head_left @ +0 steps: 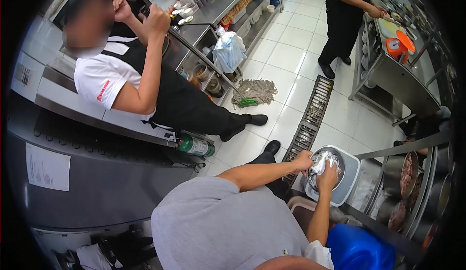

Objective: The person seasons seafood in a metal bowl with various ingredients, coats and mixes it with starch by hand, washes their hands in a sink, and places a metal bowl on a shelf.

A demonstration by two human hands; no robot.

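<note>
A round metal bowl (343, 165) rests over a pale grey, square-rimmed container (353, 177) at the lower right. Inside lies a crumpled, shiny white material (321, 162), which looks like plastic film, though I cannot be sure. My left hand (303, 161) is closed at the bowl's left rim, with the fingertips partly hidden. My right hand (328, 177) reaches into the bowl from the near side, its fingers closed on the white material.
A drain grate (309, 119) crosses the tiled floor beyond the bowl. A mop head (259, 92) lies farther off. A person (116, 75) stands left with raised hands; another person (342, 22) works at the right counter. Shelves with pots (400, 173) and a blue container (359, 250) are close by.
</note>
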